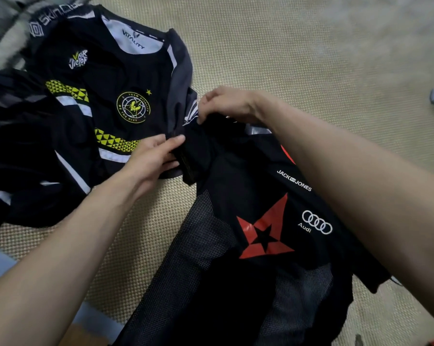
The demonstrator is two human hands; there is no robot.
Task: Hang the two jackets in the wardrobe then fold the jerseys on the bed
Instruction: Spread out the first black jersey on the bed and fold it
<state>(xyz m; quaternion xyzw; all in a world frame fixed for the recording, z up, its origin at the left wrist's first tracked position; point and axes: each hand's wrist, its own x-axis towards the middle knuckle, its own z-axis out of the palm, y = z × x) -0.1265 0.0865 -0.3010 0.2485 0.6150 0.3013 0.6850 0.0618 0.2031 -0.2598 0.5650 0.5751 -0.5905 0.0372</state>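
Woven bed [311, 58] matting carries both jerseys; no jackets are seen. Toward the left edge the yellow jersey [106, 96] lies unfolded. The red jersey [261, 208], right, is pinched at its top by left hand [151, 158] and right hand [226, 103]. Folding looks barely begun.

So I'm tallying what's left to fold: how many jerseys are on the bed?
2, maybe more. The yellow-badged jersey lies flat at upper left; the red-star jersey is lower right, held by both hands. Dark cloth at the left may be another.
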